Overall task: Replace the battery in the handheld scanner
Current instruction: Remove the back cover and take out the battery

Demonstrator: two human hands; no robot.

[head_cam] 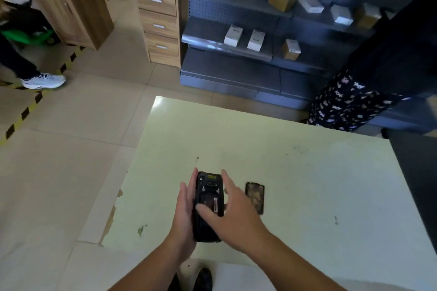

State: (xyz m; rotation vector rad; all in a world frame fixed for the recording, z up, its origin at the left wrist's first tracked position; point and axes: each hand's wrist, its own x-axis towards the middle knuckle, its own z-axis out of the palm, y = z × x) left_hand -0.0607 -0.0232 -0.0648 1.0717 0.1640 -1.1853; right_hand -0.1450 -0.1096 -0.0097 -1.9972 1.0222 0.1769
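Note:
A black handheld scanner (208, 198) lies back-up in my left hand (185, 214), above the near edge of a pale table (295, 172). Its battery bay is uncovered, and a battery with a white label strip shows inside. My right hand (233, 216) hovers over the scanner with fingers spread and the thumb touching the battery area. A dark, worn battery cover (255, 197) lies flat on the table just right of my right hand.
A grey shelf unit (248, 42) with several small boxes stands beyond the table. A wooden desk with drawers (160, 23) is at back left. One person stands at the table's far right (354, 99); another's shoe (43, 81) is at left.

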